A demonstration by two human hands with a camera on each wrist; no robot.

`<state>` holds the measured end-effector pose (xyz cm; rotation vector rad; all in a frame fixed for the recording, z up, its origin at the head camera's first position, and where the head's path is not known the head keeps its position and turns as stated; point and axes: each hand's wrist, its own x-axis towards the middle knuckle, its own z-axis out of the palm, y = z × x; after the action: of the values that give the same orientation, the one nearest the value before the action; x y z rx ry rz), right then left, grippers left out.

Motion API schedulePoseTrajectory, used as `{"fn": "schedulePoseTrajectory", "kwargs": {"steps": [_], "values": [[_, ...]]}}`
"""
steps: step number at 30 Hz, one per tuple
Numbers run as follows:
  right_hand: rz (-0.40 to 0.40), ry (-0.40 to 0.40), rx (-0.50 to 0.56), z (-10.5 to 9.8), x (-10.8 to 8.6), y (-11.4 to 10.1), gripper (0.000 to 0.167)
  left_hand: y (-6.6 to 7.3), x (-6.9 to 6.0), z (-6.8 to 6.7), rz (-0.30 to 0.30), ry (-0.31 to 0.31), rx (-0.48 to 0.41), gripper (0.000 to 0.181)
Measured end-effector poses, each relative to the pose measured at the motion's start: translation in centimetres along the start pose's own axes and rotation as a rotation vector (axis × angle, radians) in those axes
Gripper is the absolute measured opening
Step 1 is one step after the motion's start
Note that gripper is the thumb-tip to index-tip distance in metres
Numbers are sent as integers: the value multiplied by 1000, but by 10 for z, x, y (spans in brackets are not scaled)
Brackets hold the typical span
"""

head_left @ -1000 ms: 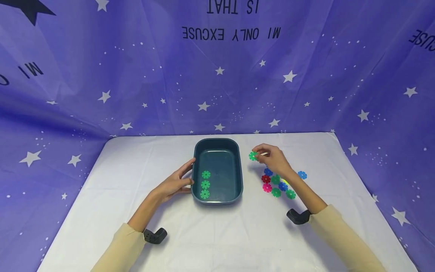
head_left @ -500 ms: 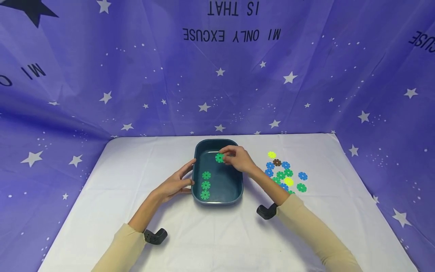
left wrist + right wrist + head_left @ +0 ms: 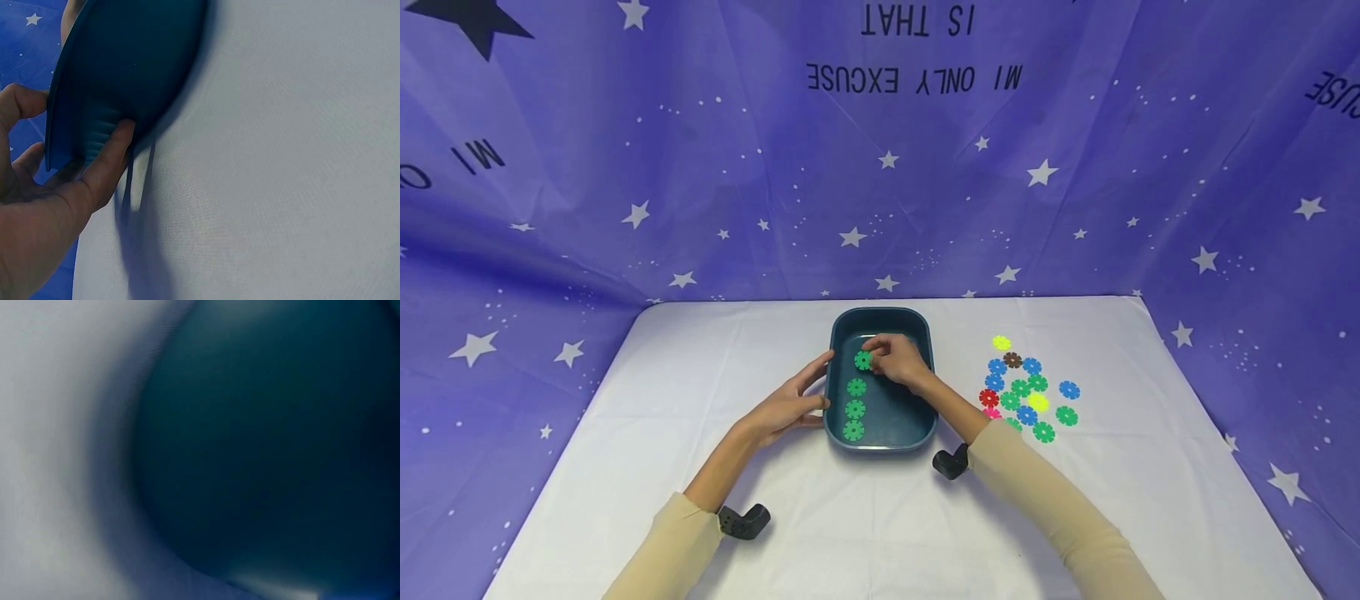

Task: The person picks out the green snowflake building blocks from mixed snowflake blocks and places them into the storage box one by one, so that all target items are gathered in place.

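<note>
Right hand (image 3: 897, 360) over the tray (image 3: 933, 421), and I have it pinching a green snowflake disc (image 3: 862, 360) at the fingertips! That disc sits inside the tray's outline, beyond the far end of a row of three green discs (image 3: 855, 409) lined up along the left side of the floor. Whether it touches the floor, I can't tell from here.

Over to the left hand (image 3: 778, 412): fingers apart, resting against the tray's left side. My left wrist view backs that up, one fingertip pressing the outer wall, another at the rim. The two hands are well apart, near opposite sides of that row.

Right of the tray, on the white-clothed counter (image 3: 880, 517), I've got a loose cluster: a brown disc (image 3: 1012, 360), a red disc (image 3: 988, 397), a pink one (image 3: 992, 412) partly hidden by the right forearm, with yellow, blue and more green among them. One blue disc (image 3: 1070, 389) lies out at the right edge.

My right wrist view is a blur of dark teal tray and pale cloth. Behind everything, a purple star-print backdrop (image 3: 925, 200).
</note>
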<state>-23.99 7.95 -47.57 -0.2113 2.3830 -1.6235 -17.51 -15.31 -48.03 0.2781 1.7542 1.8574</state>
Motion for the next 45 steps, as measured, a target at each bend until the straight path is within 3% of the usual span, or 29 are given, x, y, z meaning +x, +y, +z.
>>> {"fn": "schedulePoseTrajectory", "kwargs": {"steps": [9,23,38,45], "values": [[9,29,-94,10,7,4,26,0,0,0,2,2,-4,87],[4,4,-243,12,10,5,26,1,0,0,-6,-4,9,87],[-41,6,-413,16,10,7,21,0,-1,1,-7,-7,4,87],[-59,-17,-442,16,6,6,23,0,-1,-1,-6,-2,6,87]]}}
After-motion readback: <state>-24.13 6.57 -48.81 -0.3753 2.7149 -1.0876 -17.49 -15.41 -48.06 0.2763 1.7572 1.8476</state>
